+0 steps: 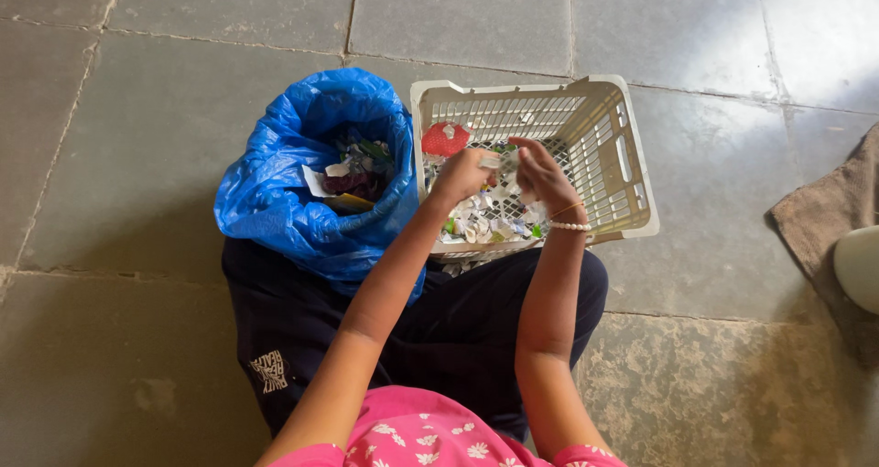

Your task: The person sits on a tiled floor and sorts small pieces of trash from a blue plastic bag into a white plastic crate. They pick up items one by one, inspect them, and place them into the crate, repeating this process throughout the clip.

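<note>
A cream plastic basket (632, 169) rests tilted on my lap, holding several torn paper scraps (490, 222) and a red piece (444, 139). Both hands hover inside it. My left hand (462, 174) pinches a small white scrap (492, 161) with closed fingers. My right hand (542, 176), with a bead bracelet at the wrist, is right beside it, fingers bent near the same scrap; whether it also grips the scrap is unclear. To the left, an open blue plastic bag (284, 183) holds more scraps and wrappers.
I sit cross-legged in dark trousers on a grey stone tile floor (183, 82). A brown cloth (829, 215) and part of a white rounded object (861, 266) lie at the right edge.
</note>
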